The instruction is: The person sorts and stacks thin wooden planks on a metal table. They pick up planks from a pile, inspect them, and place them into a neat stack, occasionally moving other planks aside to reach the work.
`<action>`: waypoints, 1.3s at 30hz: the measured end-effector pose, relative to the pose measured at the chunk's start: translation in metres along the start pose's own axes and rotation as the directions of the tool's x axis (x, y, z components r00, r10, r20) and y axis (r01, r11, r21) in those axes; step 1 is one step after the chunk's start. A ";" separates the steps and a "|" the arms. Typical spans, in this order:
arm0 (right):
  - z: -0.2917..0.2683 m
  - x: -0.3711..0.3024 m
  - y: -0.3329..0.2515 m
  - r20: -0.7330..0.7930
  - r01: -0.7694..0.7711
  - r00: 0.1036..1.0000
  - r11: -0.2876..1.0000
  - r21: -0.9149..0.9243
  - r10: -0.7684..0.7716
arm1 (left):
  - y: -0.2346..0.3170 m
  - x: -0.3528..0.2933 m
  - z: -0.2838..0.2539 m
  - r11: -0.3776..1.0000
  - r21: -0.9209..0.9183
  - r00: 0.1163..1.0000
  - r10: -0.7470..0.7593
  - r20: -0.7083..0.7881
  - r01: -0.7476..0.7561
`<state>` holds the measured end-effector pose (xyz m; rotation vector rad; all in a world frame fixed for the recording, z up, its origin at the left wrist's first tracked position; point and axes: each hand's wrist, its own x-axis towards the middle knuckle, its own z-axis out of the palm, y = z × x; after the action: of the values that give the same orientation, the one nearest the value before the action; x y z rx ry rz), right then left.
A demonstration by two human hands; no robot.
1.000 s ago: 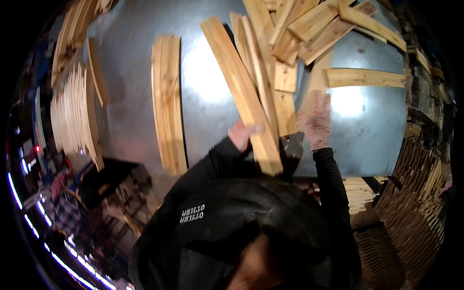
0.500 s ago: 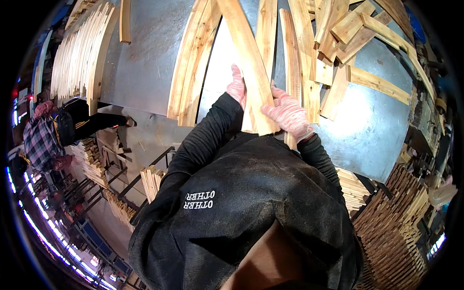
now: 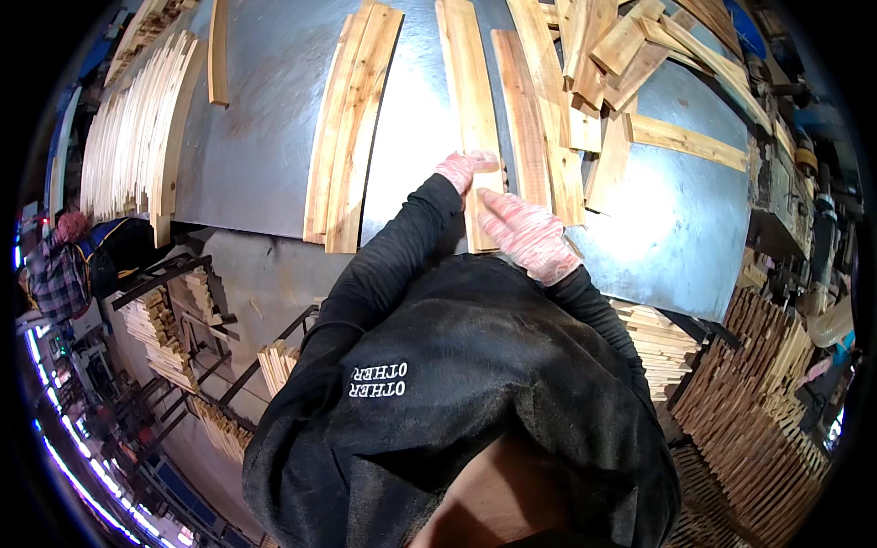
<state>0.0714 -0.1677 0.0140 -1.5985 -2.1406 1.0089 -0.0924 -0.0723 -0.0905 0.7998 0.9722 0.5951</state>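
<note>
Both my hands wear pinkish-white knitted gloves and are at the near part of a long pale wooden board (image 3: 468,82), which lies lengthwise in front of me on a metal table (image 3: 256,119). Across the board reaches my left hand (image 3: 468,170), its fingers closed over it toward the right edge. Lower down, my right hand (image 3: 532,236) rests at the board's right edge with fingers stretched out. Just right of it lies a redder board (image 3: 523,110), then a longer yellowish one (image 3: 553,119). Several boards (image 3: 350,137) lie side by side to the left.
A pile of short wood pieces (image 3: 614,55) covers the table's far right. On the left stands a row of upright-edged slats (image 3: 137,137). Stacked wood (image 3: 749,384) fills the floor at lower right. A person in a plaid shirt (image 3: 57,274) is at the far left.
The slanted board I held up now lies straight along the table. My left hand has come over its top, and my right hand's fingers have straightened. The view has shifted slightly.
</note>
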 end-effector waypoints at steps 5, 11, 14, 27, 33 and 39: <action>0.014 -0.028 0.009 -0.195 -0.532 0.845 0.820 -0.212 0.498 | 0.037 -0.026 0.001 0.661 -0.690 0.956 -0.208 0.209 0.295; 0.046 -0.037 0.044 -0.206 -0.619 0.784 0.766 -0.174 0.586 | 0.041 -0.022 -0.016 0.594 -0.760 0.965 -0.172 0.199 0.263; 0.045 -0.048 0.055 -0.382 -0.464 0.807 0.884 0.064 0.451 | 0.047 -0.030 -0.021 0.694 -0.673 0.967 -0.159 0.201 0.254; 0.051 0.006 0.059 0.283 -0.254 0.956 -0.263 0.931 0.076 | 0.068 -0.048 -0.030 0.135 0.976 0.977 0.105 -0.184 0.170; 0.035 -0.002 0.059 0.279 -0.280 0.957 -0.517 0.809 -0.081 | 0.056 -0.099 -0.140 0.218 0.831 0.723 0.414 -0.553 0.512; 0.045 0.017 0.065 0.248 -0.235 0.946 -0.084 0.968 0.208 | 0.103 -0.103 -0.122 0.275 0.608 0.625 0.031 -0.780 0.745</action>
<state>0.0851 -0.1595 -0.0650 -0.9751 -0.4037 1.9909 -0.2570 -0.0511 0.0033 1.2897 2.2619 -0.2988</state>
